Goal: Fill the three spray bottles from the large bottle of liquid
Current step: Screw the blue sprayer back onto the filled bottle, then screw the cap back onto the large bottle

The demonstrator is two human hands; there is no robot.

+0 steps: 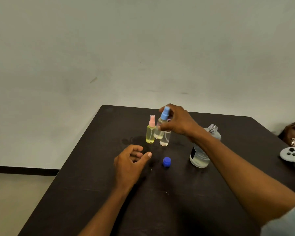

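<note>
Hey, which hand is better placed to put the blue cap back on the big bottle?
Probably left. The left hand is empty, close to the blue cap; the right hand holds the blue-topped spray bottle, its forearm crossing the large bottle.

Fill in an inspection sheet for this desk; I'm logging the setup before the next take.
Surface: dark table, damp patch near the small bottles.
Job's things: yellow spray bottle upright; blue-topped spray bottle tilted in the right hand; clear spray bottle behind it; large bottle uncapped; blue cap loose.
Clutter: game controller, brown bag at right edge.
Grippers: right hand gripping; left hand empty.
Cables: nothing seen.
Surroundings: pale wall.
</note>
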